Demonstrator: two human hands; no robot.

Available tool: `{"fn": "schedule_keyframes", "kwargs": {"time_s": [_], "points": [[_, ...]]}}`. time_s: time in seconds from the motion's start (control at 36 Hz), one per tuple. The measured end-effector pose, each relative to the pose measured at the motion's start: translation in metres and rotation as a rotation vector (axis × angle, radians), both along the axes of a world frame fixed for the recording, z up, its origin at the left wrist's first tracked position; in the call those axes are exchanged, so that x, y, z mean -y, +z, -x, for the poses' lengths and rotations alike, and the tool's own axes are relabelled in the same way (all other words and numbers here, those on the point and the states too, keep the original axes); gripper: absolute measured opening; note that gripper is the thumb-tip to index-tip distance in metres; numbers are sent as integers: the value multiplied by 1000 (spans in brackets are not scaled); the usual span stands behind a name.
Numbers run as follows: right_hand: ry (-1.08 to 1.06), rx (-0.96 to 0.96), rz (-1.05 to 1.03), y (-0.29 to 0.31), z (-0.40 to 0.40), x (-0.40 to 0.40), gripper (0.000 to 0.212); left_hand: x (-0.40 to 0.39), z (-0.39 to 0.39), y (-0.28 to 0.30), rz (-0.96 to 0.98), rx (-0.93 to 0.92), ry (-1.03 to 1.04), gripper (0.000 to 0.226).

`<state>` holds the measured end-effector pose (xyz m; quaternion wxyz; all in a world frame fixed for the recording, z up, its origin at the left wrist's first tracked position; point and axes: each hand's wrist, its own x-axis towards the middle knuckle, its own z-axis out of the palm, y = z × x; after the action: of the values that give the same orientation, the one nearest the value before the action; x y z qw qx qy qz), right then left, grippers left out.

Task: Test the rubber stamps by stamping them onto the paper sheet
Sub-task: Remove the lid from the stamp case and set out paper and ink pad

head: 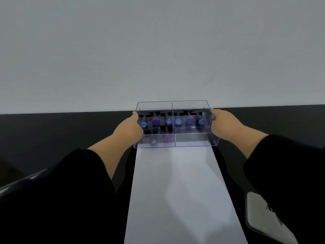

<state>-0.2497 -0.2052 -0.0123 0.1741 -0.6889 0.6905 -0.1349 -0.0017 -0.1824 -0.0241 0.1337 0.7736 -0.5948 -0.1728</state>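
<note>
A clear plastic box (pixel 191 144) with dividers stands at the far end of a white paper sheet (pixel 177 191) on a dark table. Inside stand several rubber stamps with blue tops (pixel 178 122) and purple tops (pixel 155 121); one near compartment on the right holds nothing. My left hand (pixel 129 130) grips the box's left wall. Against the right wall my right hand (pixel 223 123) holds the box. Both arms wear black sleeves.
The dark table (pixel 52 131) ends at a pale wall (pixel 158 50) just behind the box. A grey flat pouch or phone (pixel 263 219) lies at the lower right beside the paper. A dark curved edge (pixel 21 182) shows at the lower left.
</note>
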Motion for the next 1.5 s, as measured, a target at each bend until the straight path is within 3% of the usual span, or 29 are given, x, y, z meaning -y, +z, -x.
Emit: {"fn": "schedule_keyframes", "kwargs": {"time_s": [0.17, 0.36, 0.61, 0.92, 1.17, 1.31, 1.5], "points": [[-2, 4, -9, -8, 0, 10, 55, 7, 1, -5, 2, -59, 17, 66], [-7, 23, -16, -10, -2, 17, 47, 14, -1, -6, -13, -52, 3, 64], [-23, 62, -25, -16, -1, 23, 59, 17, -2, -12, 35, -101, 16, 59], [-14, 206, -14, -10, 1, 1, 50, -4, 10, -1, 46, -143, 65, 51], [92, 60, -25, 24, 20, -52, 49, -54, 38, 18, -73, -32, -91, 51], [148, -80, -134, 41, 42, -90, 59, -87, 67, 29, -98, -32, -176, 42], [202, -271, -329, 57, 78, -138, 59, -133, 109, 32, -125, -60, -308, 49]]}}
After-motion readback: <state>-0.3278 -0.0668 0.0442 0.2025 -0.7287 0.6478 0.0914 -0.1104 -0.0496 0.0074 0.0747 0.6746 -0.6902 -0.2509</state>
